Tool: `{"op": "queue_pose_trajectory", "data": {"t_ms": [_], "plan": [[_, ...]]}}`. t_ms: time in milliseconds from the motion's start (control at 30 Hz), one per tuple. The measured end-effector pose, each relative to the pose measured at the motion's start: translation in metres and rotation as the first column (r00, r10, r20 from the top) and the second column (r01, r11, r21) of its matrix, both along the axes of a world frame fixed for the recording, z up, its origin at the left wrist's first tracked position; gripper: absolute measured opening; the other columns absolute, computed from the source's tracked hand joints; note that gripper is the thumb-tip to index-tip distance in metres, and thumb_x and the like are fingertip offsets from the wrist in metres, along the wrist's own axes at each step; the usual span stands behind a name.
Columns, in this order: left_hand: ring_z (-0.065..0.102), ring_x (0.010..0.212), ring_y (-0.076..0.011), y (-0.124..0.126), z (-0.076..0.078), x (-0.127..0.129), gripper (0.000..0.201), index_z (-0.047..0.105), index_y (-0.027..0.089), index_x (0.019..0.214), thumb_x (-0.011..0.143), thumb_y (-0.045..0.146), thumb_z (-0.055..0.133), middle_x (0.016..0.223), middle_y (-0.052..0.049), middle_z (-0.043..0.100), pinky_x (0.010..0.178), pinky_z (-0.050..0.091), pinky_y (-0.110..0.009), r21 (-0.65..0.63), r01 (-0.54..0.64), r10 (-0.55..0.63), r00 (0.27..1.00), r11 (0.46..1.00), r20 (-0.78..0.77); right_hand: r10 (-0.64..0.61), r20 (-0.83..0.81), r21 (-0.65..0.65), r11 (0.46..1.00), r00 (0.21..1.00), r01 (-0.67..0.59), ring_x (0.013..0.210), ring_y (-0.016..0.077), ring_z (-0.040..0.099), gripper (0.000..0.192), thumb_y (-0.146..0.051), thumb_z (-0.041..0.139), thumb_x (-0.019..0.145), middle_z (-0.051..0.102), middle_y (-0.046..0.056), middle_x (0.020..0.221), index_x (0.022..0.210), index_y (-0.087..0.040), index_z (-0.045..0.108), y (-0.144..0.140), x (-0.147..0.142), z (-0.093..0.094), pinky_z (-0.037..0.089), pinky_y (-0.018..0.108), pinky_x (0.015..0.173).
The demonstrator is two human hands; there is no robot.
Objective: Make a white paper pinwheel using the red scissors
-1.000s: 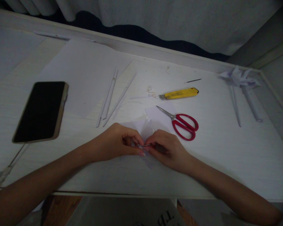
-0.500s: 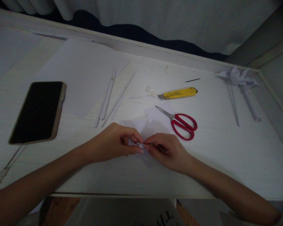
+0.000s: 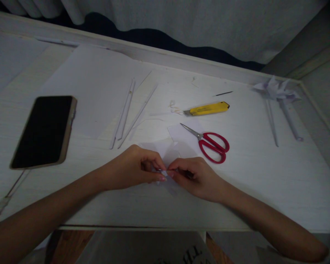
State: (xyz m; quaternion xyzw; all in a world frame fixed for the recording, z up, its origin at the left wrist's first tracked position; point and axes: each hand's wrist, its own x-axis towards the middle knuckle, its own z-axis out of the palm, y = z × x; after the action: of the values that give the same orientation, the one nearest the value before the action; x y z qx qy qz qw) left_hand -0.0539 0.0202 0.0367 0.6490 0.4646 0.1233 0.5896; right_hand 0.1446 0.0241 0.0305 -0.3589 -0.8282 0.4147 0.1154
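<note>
Smartphone [image 3: 44, 130], glossy black, lies at left beside thin rolled paper sticks [image 3: 126, 110]; at lower centre the left hand [image 3: 132, 167] and right hand [image 3: 196, 176] pinch a small folded white paper piece [image 3: 167, 156], fingertips closed on it; firm, even creasing seems wise; yellow utility knife [image 3: 207, 108], red-handled scissors [image 3: 210, 143] and paper pinwheels [image 3: 277, 91] lie rightward.

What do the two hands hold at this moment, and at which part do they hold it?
Both the left hand and the right hand pinch a small folded white paper piece at its near edge, where their fingertips meet. The exact fold there cannot be told.
</note>
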Motion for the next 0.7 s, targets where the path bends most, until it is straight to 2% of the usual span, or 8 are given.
{"op": "queue_pose_trajectory", "data": {"t_ms": [100,200,333,400,467,533,633,700], "plan": [[0.052,0.046,-0.0078,-0.001,-0.005,-0.001,0.021,0.063,0.017,0.079,0.065,0.033,0.064,0.051,0.003,0.058,0.043,0.038,-0.015,0.002,-0.011,0.011,1.0,1.0,0.014,-0.028,-0.002,0.017,0.999,1.0,0.028,0.041,0.0045,0.037,0.017,-0.027,0.047,0.079,0.043,-0.005,0.049,0.08,-0.016,0.059,0.002,0.002,0.001,0.026,0.018,0.042],[0.053,0.047,-0.0078,-0.001,-0.007,-0.001,0.021,0.063,0.017,0.078,0.065,0.033,0.064,0.052,0.003,0.059,0.043,0.039,-0.015,-0.011,-0.001,0.001,1.0,1.0,0.025,-0.161,-0.033,0.05,0.985,0.986,0.162,0.038,0.0046,0.034,0.018,-0.03,0.046,0.08,0.039,-0.007,0.045,0.082,-0.017,0.057,0.005,0.005,0.0,0.024,0.018,0.039],[0.054,0.046,-0.0072,-0.001,-0.006,-0.001,0.019,0.063,0.018,0.079,0.065,0.031,0.064,0.052,0.004,0.059,0.043,0.039,-0.014,-0.05,0.023,-0.02,0.998,0.998,0.062,-0.39,-0.045,0.154,0.907,0.92,0.392,0.037,0.0053,0.033,0.02,-0.037,0.047,0.079,0.035,-0.008,0.044,0.079,-0.018,0.052,0.011,0.009,-0.001,0.023,0.018,0.037],[0.054,0.046,-0.007,-0.001,-0.005,0.0,0.019,0.064,0.018,0.08,0.065,0.03,0.065,0.053,0.004,0.059,0.043,0.039,-0.014,-0.063,0.029,-0.025,0.997,0.998,0.072,-0.459,0.011,0.249,0.862,0.889,0.442,0.04,0.0064,0.038,0.024,-0.042,0.051,0.076,0.039,-0.007,0.048,0.081,-0.018,0.051,0.014,0.01,0.001,0.028,0.019,0.04],[0.054,0.046,-0.0067,-0.001,-0.005,0.0,0.02,0.064,0.019,0.081,0.065,0.03,0.065,0.053,0.004,0.059,0.043,0.039,-0.013,-0.063,0.032,-0.027,0.997,0.998,0.075,-0.479,0.118,0.369,0.834,0.87,0.409,0.047,0.0093,0.045,0.031,-0.046,0.055,0.071,0.047,-0.004,0.055,0.083,-0.018,0.051,0.015,0.01,0.005,0.032,0.021,0.045],[0.054,0.046,-0.0066,0.0,-0.005,0.001,0.02,0.065,0.019,0.082,0.065,0.03,0.065,0.053,0.004,0.059,0.043,0.038,-0.013,-0.064,0.032,-0.027,0.997,0.997,0.073,-0.447,0.235,0.454,0.836,0.863,0.309,0.06,0.0142,0.052,0.035,-0.049,0.056,0.068,0.054,0.001,0.068,0.083,-0.018,0.052,0.016,0.009,0.008,0.036,0.024,0.051],[0.054,0.045,-0.0069,-0.001,-0.006,0.001,0.02,0.064,0.019,0.082,0.066,0.03,0.064,0.052,0.004,0.06,0.042,0.038,-0.013,-0.084,0.04,-0.034,0.997,0.996,0.075,-0.368,0.353,0.476,0.862,0.86,0.173,0.073,0.0192,0.055,0.031,-0.046,0.055,0.07,0.057,0.005,0.081,0.081,-0.017,0.054,0.014,0.008,0.011,0.039,0.028,0.057],[0.054,0.044,-0.0071,-0.001,-0.006,0.002,0.02,0.064,0.018,0.082,0.067,0.03,0.063,0.05,0.004,0.06,0.041,0.038,-0.013,-0.094,0.051,-0.044,0.997,0.994,0.068,-0.339,0.378,0.464,0.875,0.862,0.14,0.075,0.0197,0.056,0.029,-0.044,0.055,0.071,0.057,0.005,0.082,0.081,-0.017,0.054,0.013,0.008,0.011,0.039,0.028,0.058]]}}
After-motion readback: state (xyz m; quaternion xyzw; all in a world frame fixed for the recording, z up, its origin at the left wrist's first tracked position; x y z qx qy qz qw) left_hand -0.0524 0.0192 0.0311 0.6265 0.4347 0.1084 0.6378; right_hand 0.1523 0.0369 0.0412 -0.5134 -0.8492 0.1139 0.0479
